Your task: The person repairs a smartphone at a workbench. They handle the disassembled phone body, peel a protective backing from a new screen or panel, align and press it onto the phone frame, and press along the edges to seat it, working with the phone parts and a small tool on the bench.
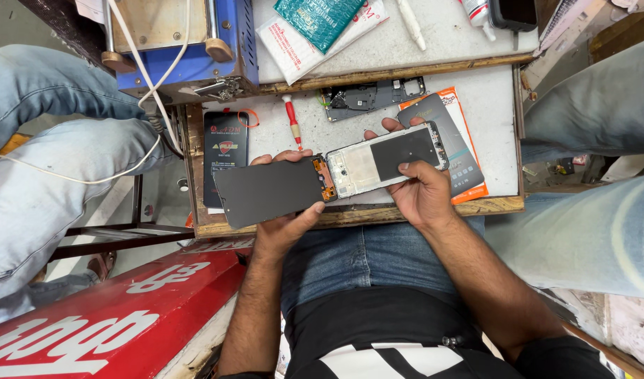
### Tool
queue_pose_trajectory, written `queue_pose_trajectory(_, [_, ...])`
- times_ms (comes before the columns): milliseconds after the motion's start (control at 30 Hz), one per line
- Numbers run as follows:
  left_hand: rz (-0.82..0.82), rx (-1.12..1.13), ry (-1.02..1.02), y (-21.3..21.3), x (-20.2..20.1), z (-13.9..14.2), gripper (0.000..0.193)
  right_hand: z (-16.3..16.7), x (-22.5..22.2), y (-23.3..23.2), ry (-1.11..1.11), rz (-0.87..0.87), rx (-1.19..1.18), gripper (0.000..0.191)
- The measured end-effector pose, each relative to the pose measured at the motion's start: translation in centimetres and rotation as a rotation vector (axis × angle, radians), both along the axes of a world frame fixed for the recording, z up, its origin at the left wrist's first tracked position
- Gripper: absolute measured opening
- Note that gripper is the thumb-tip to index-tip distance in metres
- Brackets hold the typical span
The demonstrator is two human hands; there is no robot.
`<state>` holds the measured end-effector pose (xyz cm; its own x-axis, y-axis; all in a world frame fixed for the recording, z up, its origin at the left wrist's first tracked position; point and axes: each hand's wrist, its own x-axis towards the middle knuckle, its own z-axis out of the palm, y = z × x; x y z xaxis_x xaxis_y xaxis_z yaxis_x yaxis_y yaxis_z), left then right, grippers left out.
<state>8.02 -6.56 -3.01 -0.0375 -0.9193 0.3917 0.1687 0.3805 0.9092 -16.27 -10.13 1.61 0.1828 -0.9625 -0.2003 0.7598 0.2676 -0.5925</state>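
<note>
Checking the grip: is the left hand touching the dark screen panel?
Touching. The head view shows the left hand under the screen panel, thumb lying over its lower edge and fingertips showing past its top edge.

This is a small phone repair stall or workshop. A worn wooden-edged bench [420,210] carries a stripped phone frame [372,97], a red-handled screwdriver [292,121], packaged replacement screens [225,156], a glue tube [478,15] and a blue heating machine [185,49] with white cables [150,84].
</note>
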Motion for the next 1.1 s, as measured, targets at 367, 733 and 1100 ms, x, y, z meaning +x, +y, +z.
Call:
queue_pose_trajectory(367, [0.297, -0.214, -0.446, 0.0, -0.1, 1.1, 0.088, -0.3, 0.0, 0.2, 0.105, -0.002, -0.038, 0.071])
queue_pose_trajectory(733, [0.645, -0.216, -0.691, -1.7, 2.6, 7.4, 0.067, -0.6, -0.3, 0.2, 0.052, -0.036, -0.025, 0.072])
queue_pose_trajectory(1100, [0.354, -0.396, -0.973, -8.8, -0.2, 15.7, 0.085, -0.5, 0.0, 0.3, 0.126, 0.108, -0.042, 0.081])
